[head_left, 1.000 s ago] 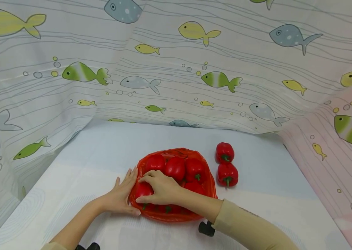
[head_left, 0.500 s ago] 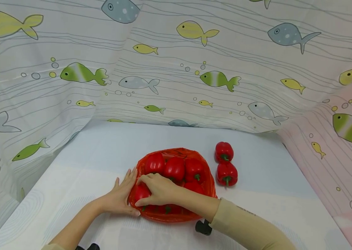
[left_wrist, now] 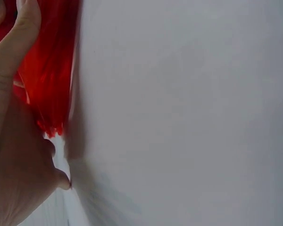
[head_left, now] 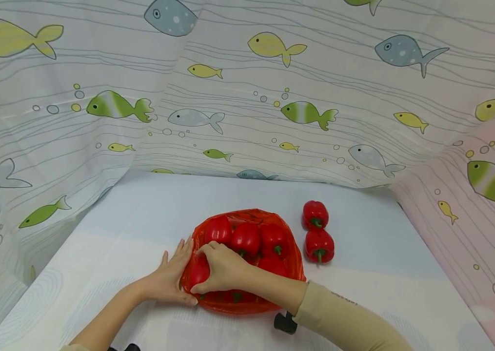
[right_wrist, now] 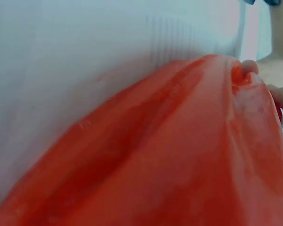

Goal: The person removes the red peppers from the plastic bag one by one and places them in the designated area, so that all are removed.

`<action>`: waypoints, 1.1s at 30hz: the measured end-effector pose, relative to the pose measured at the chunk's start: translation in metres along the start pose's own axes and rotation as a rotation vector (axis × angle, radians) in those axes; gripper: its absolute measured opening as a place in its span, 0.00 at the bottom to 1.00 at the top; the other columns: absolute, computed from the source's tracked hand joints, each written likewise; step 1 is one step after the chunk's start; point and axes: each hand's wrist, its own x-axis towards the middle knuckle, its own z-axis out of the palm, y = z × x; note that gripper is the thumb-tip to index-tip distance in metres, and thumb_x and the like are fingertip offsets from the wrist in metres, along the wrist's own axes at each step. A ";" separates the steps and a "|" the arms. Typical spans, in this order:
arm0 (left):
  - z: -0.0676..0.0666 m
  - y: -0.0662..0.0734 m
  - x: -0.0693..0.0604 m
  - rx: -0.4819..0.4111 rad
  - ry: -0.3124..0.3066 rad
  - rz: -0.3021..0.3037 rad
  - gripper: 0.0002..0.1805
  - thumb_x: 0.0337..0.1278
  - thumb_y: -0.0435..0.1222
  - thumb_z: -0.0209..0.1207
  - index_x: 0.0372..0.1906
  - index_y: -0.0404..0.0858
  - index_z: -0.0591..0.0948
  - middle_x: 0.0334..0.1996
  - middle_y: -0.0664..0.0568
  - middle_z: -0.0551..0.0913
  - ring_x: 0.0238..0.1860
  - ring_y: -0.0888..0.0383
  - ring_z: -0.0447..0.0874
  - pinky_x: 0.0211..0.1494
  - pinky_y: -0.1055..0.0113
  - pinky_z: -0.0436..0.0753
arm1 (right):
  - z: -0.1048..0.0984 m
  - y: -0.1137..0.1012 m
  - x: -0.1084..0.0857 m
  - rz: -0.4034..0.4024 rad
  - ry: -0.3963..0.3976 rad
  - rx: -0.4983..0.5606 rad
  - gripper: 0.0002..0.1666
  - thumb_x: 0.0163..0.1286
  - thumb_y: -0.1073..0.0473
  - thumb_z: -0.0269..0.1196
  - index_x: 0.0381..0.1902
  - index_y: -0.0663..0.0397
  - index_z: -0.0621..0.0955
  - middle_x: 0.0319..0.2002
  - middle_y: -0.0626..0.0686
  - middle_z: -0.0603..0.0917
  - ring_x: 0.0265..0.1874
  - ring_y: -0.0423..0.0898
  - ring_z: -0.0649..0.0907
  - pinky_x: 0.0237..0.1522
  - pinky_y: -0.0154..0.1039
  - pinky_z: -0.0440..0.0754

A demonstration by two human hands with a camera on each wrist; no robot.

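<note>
A red plastic bag or liner (head_left: 247,308) forms a round container holding several red bell peppers (head_left: 246,239). My right hand (head_left: 225,268) reaches in from the right, thumb and fingers curled round a pepper (head_left: 199,271) at the left side. Against the container's left edge lies my left hand (head_left: 169,279), fingers straight and spread. The left wrist view shows the left hand (left_wrist: 19,155) beside the red plastic (left_wrist: 49,70). Red plastic (right_wrist: 170,155) fills much of the right wrist view, with fingertips at its right edge; the held pepper is mostly hidden there.
Two red bell peppers, one (head_left: 315,215) behind the other (head_left: 319,246), stand on the white table (head_left: 361,292) right of the container. A curtain with printed fish (head_left: 229,87) hangs behind and at both sides.
The fingers and thumb of my right hand have shifted slightly around the left pepper. My left hand keeps its place at the container's edge.
</note>
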 end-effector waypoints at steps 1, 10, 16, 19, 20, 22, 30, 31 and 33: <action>0.000 0.000 0.000 0.003 -0.002 -0.001 0.74 0.34 0.63 0.70 0.74 0.28 0.38 0.76 0.36 0.37 0.73 0.33 0.27 0.60 0.25 0.30 | 0.000 -0.001 0.000 -0.002 0.014 -0.006 0.43 0.47 0.37 0.74 0.57 0.50 0.75 0.51 0.46 0.78 0.48 0.40 0.77 0.45 0.33 0.80; -0.001 0.000 0.000 0.000 -0.003 -0.014 0.73 0.34 0.60 0.71 0.75 0.29 0.39 0.75 0.36 0.39 0.73 0.34 0.28 0.61 0.26 0.30 | -0.014 0.003 -0.008 -0.052 0.198 0.057 0.46 0.45 0.39 0.76 0.60 0.52 0.74 0.55 0.47 0.77 0.54 0.40 0.76 0.46 0.34 0.80; 0.000 0.001 0.000 0.001 0.007 0.004 0.73 0.34 0.60 0.71 0.74 0.28 0.39 0.75 0.35 0.39 0.73 0.33 0.28 0.60 0.25 0.30 | -0.026 0.014 -0.017 -0.120 0.295 0.163 0.46 0.46 0.42 0.77 0.61 0.50 0.72 0.57 0.46 0.75 0.55 0.40 0.74 0.48 0.35 0.80; -0.001 0.000 0.000 -0.002 0.007 0.000 0.73 0.33 0.59 0.72 0.75 0.30 0.39 0.76 0.36 0.39 0.73 0.33 0.28 0.60 0.25 0.31 | -0.031 0.019 -0.021 -0.162 0.341 0.206 0.46 0.46 0.44 0.77 0.61 0.49 0.71 0.58 0.46 0.74 0.56 0.40 0.74 0.48 0.34 0.79; -0.001 0.000 0.000 -0.003 0.007 -0.002 0.73 0.33 0.60 0.72 0.75 0.30 0.38 0.76 0.36 0.39 0.73 0.33 0.28 0.60 0.25 0.31 | -0.032 0.020 -0.022 -0.178 0.358 0.220 0.46 0.46 0.44 0.77 0.61 0.50 0.71 0.58 0.46 0.74 0.56 0.40 0.74 0.48 0.34 0.79; -0.001 -0.001 0.001 -0.003 0.006 -0.003 0.73 0.33 0.60 0.72 0.75 0.31 0.39 0.76 0.37 0.39 0.73 0.33 0.29 0.60 0.25 0.31 | -0.035 0.023 -0.024 -0.203 0.392 0.240 0.47 0.46 0.45 0.77 0.62 0.50 0.71 0.59 0.46 0.73 0.57 0.40 0.74 0.48 0.34 0.79; 0.000 -0.003 0.002 0.002 0.008 0.009 0.74 0.33 0.62 0.70 0.75 0.29 0.39 0.75 0.35 0.39 0.73 0.33 0.28 0.61 0.25 0.31 | -0.046 0.027 -0.037 -0.267 0.492 0.274 0.50 0.45 0.46 0.78 0.65 0.52 0.69 0.62 0.44 0.71 0.59 0.38 0.72 0.49 0.37 0.80; -0.001 -0.003 0.002 0.000 0.009 0.010 0.74 0.33 0.62 0.70 0.75 0.29 0.39 0.75 0.35 0.39 0.73 0.33 0.28 0.61 0.25 0.31 | -0.048 0.027 -0.038 -0.274 0.501 0.275 0.50 0.46 0.47 0.78 0.65 0.52 0.69 0.62 0.44 0.70 0.59 0.38 0.72 0.49 0.37 0.80; -0.001 -0.002 0.001 0.001 0.012 0.012 0.74 0.33 0.63 0.70 0.74 0.28 0.39 0.75 0.34 0.38 0.73 0.33 0.28 0.61 0.26 0.31 | -0.051 0.029 -0.041 -0.291 0.518 0.277 0.50 0.45 0.47 0.78 0.65 0.53 0.69 0.62 0.44 0.70 0.59 0.39 0.72 0.49 0.37 0.80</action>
